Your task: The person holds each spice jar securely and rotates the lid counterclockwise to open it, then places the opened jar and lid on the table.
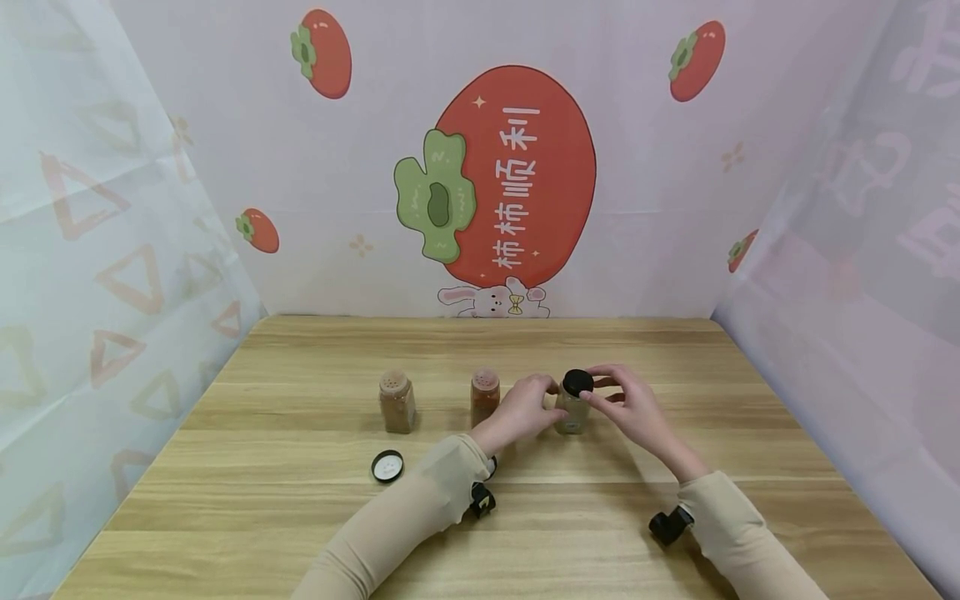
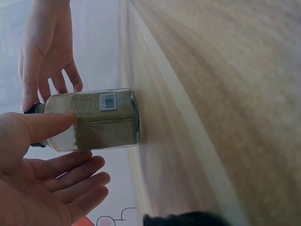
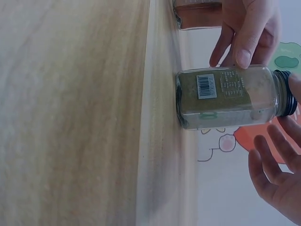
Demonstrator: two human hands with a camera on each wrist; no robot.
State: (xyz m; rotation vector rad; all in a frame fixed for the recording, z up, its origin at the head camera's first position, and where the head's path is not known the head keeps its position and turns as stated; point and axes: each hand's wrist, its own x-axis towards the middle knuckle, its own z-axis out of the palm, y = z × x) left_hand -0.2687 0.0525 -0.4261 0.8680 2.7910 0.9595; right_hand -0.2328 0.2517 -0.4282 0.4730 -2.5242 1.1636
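Observation:
A square glass spice jar [image 1: 572,419] with brownish-green powder stands upright right of the table's centre, its black screw lid [image 1: 577,382] on top. My left hand [image 1: 522,404] holds the jar's body from the left. In the left wrist view its thumb [image 2: 51,125] lies along the glass, and the other fingers are spread beside it. From the right, my right hand [image 1: 630,407] pinches the black lid between thumb and fingers. A barcode label [image 3: 207,86] shows on the jar's side in the right wrist view.
Two more spice jars with perforated tops, one tan [image 1: 397,407] and one reddish [image 1: 485,398], stand to the left. A black-rimmed lid [image 1: 387,467] lies white side up before the tan jar. Another lid [image 1: 491,467] is mostly hidden by my left sleeve.

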